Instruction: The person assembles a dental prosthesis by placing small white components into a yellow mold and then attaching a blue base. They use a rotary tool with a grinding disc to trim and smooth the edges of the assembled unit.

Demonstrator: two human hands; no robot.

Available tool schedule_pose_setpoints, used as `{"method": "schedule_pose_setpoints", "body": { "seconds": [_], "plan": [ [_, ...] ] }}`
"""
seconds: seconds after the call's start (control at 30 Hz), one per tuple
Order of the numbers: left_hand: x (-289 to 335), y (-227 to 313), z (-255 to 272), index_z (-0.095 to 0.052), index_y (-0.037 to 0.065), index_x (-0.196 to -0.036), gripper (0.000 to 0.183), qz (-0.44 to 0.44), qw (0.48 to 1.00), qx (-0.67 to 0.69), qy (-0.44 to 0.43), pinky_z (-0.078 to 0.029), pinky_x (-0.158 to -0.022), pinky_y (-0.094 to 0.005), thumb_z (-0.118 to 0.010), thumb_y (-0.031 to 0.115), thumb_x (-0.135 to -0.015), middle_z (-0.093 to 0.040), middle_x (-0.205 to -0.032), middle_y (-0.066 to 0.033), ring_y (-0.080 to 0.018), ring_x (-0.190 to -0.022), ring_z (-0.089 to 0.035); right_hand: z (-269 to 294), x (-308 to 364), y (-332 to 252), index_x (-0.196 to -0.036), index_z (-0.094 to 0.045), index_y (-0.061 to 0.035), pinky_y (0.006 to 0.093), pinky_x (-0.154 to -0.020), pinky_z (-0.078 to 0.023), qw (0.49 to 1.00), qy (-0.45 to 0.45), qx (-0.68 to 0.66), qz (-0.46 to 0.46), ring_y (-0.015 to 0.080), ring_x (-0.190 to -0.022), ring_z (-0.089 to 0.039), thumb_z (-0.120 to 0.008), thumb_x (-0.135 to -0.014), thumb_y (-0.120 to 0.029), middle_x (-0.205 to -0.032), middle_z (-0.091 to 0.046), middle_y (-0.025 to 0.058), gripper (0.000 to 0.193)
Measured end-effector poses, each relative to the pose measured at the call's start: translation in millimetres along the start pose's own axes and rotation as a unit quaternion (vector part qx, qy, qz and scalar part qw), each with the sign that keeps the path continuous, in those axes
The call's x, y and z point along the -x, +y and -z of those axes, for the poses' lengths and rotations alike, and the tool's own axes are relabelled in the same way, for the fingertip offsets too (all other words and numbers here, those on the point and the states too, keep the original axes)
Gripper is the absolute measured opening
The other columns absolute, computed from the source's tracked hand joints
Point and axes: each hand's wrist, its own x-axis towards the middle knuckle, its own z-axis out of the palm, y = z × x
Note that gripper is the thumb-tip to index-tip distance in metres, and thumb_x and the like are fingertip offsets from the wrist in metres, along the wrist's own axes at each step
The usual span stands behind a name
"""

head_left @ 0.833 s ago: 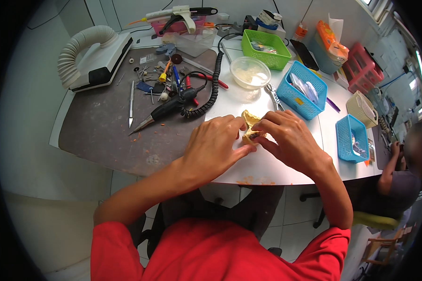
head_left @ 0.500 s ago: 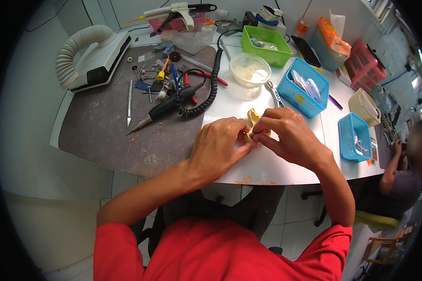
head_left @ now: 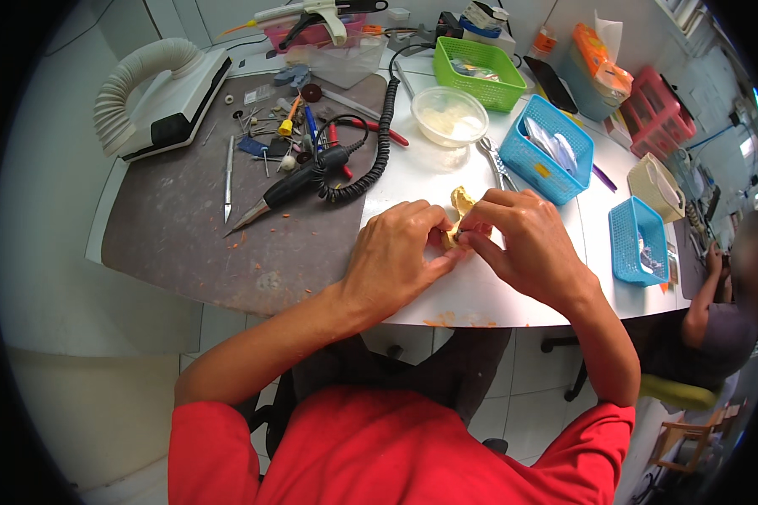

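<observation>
A yellow plaster dental cast (head_left: 462, 200) is held between my two hands, just above the white tabletop near its front edge. My left hand (head_left: 398, 251) grips its left side, thumb and fingers closed. From the right, my right hand (head_left: 528, 246) bends over it, fingers pinched together at the near part of the cast. A tiny dark, metallic-looking piece shows between the fingertips of both hands; what it is exactly is too small to tell. Much of the cast is hidden behind my fingers.
On the grey mat (head_left: 177, 227) lie a rotary handpiece (head_left: 290, 189) with a coiled cord, a knife (head_left: 229, 181) and several burs. Behind my hands stand a clear bowl (head_left: 449, 118), a blue basket (head_left: 555, 181) and a green basket (head_left: 501, 97). Another person (head_left: 724, 337) sits at far right.
My hands and the cast shift very slightly right, and the right fingers pinch a little differently. The bench moves slightly in the picture with the view.
</observation>
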Motion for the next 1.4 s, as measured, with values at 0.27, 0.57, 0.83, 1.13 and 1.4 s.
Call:
{"method": "schedule_pose_setpoints", "body": {
  "seconds": [0.27,0.57,0.83,1.13,1.4],
  "plan": [
    [0,0,-1,-0.068,0.000,-0.092,0.026,-0.007,1.000,-0.019,-0.007,-0.052,-0.074,-0.0398,-0.079,0.019,-0.078,-0.067,-0.086,-0.0126,-0.0282,-0.080,-0.066,12,-3,1,-0.092,-0.073,-0.0031,0.0365,-0.064,-0.048,0.995,0.059,-0.028,-0.073,0.0254,-0.070,-0.065,-0.076,-0.084,-0.013,-0.083,-0.068,0.0091,0.013],
    [4,1,-5,-0.067,0.001,-0.093,0.027,-0.017,0.998,-0.052,0.011,-0.052,-0.074,-0.0401,-0.079,0.023,-0.081,-0.066,-0.085,-0.0113,-0.0273,-0.082,-0.065,11,-23,-14,-0.089,-0.074,-0.0060,0.0400,-0.070,-0.051,0.996,0.066,-0.033,-0.045,0.0307,-0.073,-0.066,-0.071,-0.086,-0.014,-0.086,-0.069,0.0116,0.009],
    [13,-11,-9,-0.061,0.000,-0.119,0.046,-0.035,0.997,-0.067,0.008,-0.053,-0.076,-0.0453,-0.078,0.018,-0.080,-0.069,-0.103,-0.0181,-0.0367,-0.095,-0.069,-31,-107,-44,-0.085,-0.074,-0.0052,0.0439,-0.074,-0.052,0.982,-0.155,0.058,0.089,0.0330,-0.083,-0.068,-0.068,-0.081,-0.015,-0.085,-0.071,0.0128,0.012],
    [16,-4,-13,-0.063,-0.001,-0.114,0.042,0.011,0.989,-0.125,-0.072,-0.052,-0.082,-0.0437,-0.076,0.026,-0.084,-0.067,-0.100,-0.0173,-0.0323,-0.093,-0.066,-29,-133,-70,-0.087,-0.075,-0.0057,0.0436,-0.072,-0.053,0.967,-0.215,0.105,0.088,0.0339,-0.081,-0.070,-0.074,-0.081,-0.020,-0.082,-0.072,0.0150,0.015],
    [17,1,-12,-0.061,-0.002,-0.109,0.043,-0.075,0.985,-0.155,0.024,-0.055,-0.075,-0.0324,-0.074,0.032,-0.085,-0.060,-0.098,-0.0112,-0.0236,-0.094,-0.059,32,-152,-45,-0.080,-0.069,-0.0023,0.0382,-0.066,-0.052,0.993,-0.024,0.108,0.026,0.0272,-0.072,-0.069,-0.073,-0.083,-0.011,-0.074,-0.068,0.0127,0.010]
  ]
}}
